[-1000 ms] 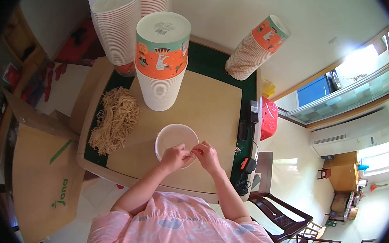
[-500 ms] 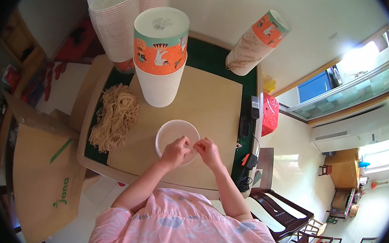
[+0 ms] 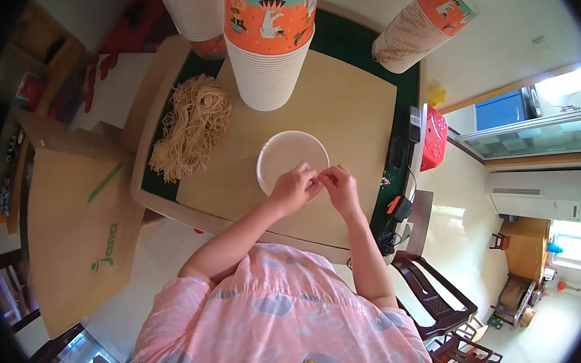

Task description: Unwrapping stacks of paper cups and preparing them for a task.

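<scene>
An open white round paper tub [image 3: 286, 152] stands on a tan board [image 3: 234, 201] in front of me. My left hand [image 3: 295, 187] is closed in a pinch over the tub's near right rim. Close beside it, my right hand [image 3: 341, 187] pinches too, its fingertips almost meeting the left ones. Whatever they hold between them is too small to make out. To the left lies a loose bundle of beige string [image 3: 193, 129]. Behind the tub rises a tall stack of nested paper tubs [image 3: 264, 63], the top one orange and green.
Another stack of tubs [image 3: 411, 37] stands at the table's far right, and a wrapped stack [image 3: 194, 3] at the far left. A cable with an orange-and-black plug [image 3: 398, 207] runs along the right edge. A large cardboard box [image 3: 85, 233] is left of the table; a dark chair [image 3: 432, 295] is at right.
My view has tilted downward, so the table and its things sit higher in the picture. Both hands stay pinched together at the tub's right rim.
</scene>
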